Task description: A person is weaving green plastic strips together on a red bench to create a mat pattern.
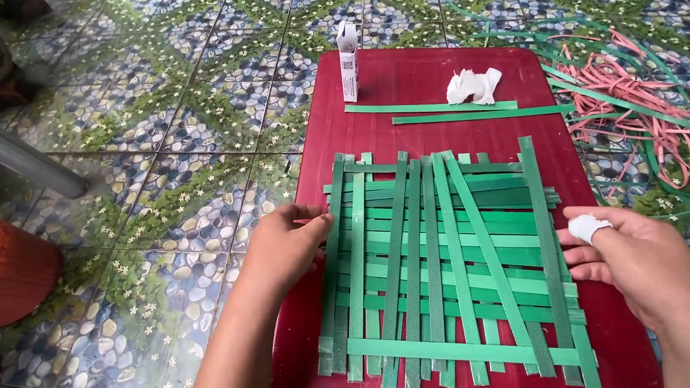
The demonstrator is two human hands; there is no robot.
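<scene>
Left hand (284, 247): centre-left of the frame, fingers together, tips pressed on the left edge of the woven mat.
Right hand (635, 260): centre-right, fingers loosely apart, resting at the mat's right edge; thumb wrapped in a white bandage (588, 227).
Woven mat (449, 267): green strips interlaced, lying flat between both hands in the lower middle.
Red table (417, 78): under the mat.
Loose strips (431, 107): two, upper table.
White carton (348, 60): upright, top edge.
Crumpled tissue (473, 86): beside strips.
Strap pile (627, 88): pink and green, upper right floor.

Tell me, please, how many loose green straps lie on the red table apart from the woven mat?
2: one loose green strap beside the white crumpled paper, the other strap just below it, nearer the woven mat.
</scene>
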